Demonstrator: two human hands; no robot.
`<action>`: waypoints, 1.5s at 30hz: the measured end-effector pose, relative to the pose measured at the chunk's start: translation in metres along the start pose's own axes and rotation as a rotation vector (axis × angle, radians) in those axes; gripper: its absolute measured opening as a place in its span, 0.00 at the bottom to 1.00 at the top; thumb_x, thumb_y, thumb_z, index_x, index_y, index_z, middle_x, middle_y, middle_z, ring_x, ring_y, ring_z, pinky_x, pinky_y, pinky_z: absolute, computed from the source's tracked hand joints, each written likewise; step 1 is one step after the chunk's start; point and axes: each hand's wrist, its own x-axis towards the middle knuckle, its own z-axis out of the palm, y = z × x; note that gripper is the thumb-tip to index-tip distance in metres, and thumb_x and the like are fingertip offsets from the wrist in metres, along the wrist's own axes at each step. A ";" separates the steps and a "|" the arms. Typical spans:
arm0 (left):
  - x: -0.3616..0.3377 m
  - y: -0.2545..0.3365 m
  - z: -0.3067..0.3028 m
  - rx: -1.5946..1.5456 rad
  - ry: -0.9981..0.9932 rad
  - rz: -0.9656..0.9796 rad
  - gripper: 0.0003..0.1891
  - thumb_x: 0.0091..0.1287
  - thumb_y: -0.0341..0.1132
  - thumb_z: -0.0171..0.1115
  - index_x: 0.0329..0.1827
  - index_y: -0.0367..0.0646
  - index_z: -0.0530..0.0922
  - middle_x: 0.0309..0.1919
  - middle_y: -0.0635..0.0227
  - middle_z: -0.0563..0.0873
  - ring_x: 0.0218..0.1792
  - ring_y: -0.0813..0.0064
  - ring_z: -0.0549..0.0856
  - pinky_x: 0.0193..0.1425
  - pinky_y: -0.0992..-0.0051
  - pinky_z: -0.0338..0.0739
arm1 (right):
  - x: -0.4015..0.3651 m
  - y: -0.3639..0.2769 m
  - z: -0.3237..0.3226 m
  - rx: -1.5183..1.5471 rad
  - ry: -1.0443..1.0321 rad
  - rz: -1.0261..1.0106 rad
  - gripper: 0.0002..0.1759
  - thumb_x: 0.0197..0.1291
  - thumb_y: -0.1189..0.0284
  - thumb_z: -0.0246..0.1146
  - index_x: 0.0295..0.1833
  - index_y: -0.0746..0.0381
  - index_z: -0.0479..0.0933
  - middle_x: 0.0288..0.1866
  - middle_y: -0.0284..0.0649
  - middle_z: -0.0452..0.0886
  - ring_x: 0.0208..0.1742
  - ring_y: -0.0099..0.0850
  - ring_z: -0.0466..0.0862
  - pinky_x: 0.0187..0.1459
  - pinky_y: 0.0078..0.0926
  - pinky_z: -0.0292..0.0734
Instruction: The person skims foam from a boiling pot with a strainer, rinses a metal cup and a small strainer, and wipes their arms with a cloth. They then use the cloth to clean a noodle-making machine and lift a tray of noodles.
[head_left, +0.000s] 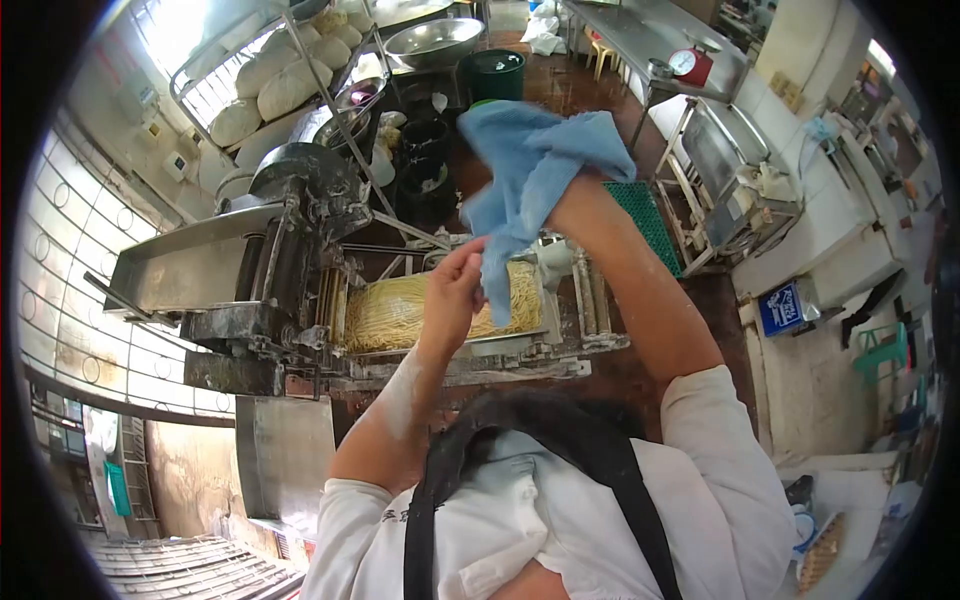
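A light blue cloth (540, 150) hangs in the air in front of me, its left edge smeared by motion. My right hand (580, 200) is wrapped in it and holds it up; the fingers are hidden beneath the folds. Lower down, my left hand (458, 288) is closed, with thumb and fingertips pinching the cloth's hanging edge. Below both hands, a tray of yellow noodles (400, 312) sits in the frame of a floury metal machine (300, 240). The cloth's lower end hangs in front of the noodles.
Full white sacks (292, 92) lie on a rack at upper left, near a wide metal bowl (435, 40). A dark green bin (494, 72) stands behind the cloth. At right are a green crate (645, 225), a metal-framed stand (735, 150) and a red scale (690, 66) on a steel table.
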 end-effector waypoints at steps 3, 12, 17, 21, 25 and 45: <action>0.025 -0.021 -0.038 -0.572 0.119 -0.062 0.17 0.76 0.39 0.54 0.57 0.35 0.78 0.42 0.68 0.86 0.40 0.74 0.85 0.44 0.75 0.79 | 0.029 -0.039 -0.021 0.026 -0.228 -0.070 0.14 0.50 0.64 0.69 0.40 0.60 0.82 0.40 0.47 0.86 0.45 0.43 0.86 0.48 0.41 0.81; 0.008 -0.007 -0.015 0.692 -0.058 0.047 0.14 0.68 0.36 0.54 0.49 0.34 0.79 0.37 0.63 0.86 0.39 0.74 0.84 0.46 0.68 0.80 | 0.057 -0.055 -0.012 0.050 -0.131 0.193 0.13 0.48 0.59 0.71 0.36 0.55 0.87 0.36 0.44 0.87 0.39 0.43 0.88 0.39 0.38 0.82; 0.022 -0.004 -0.081 -0.349 0.029 -0.090 0.13 0.72 0.41 0.51 0.45 0.41 0.77 0.31 0.68 0.78 0.34 0.71 0.79 0.44 0.66 0.76 | 0.056 -0.049 -0.010 0.149 -0.279 0.040 0.14 0.50 0.62 0.69 0.40 0.57 0.86 0.41 0.45 0.86 0.43 0.42 0.87 0.43 0.36 0.82; -0.009 0.057 -0.050 -0.273 0.190 0.070 0.15 0.73 0.38 0.55 0.56 0.38 0.76 0.48 0.60 0.85 0.52 0.63 0.83 0.56 0.64 0.78 | 0.047 -0.049 -0.019 0.194 -0.425 -0.071 0.15 0.52 0.63 0.68 0.43 0.59 0.84 0.45 0.46 0.86 0.46 0.42 0.87 0.46 0.34 0.82; -0.023 0.043 -0.027 -0.174 0.093 -0.007 0.23 0.56 0.20 0.67 0.58 0.35 0.80 0.57 0.53 0.84 0.60 0.56 0.82 0.64 0.65 0.75 | 0.038 -0.070 -0.016 0.191 -0.637 -0.135 0.16 0.54 0.65 0.67 0.47 0.60 0.83 0.49 0.47 0.85 0.49 0.41 0.86 0.49 0.32 0.81; 0.005 0.001 -0.036 0.647 0.153 0.156 0.13 0.72 0.30 0.57 0.57 0.42 0.78 0.53 0.62 0.83 0.45 0.73 0.84 0.51 0.73 0.78 | -0.028 -0.089 0.087 0.683 0.255 0.345 0.25 0.59 0.75 0.63 0.64 0.57 0.75 0.62 0.49 0.77 0.60 0.50 0.77 0.62 0.39 0.74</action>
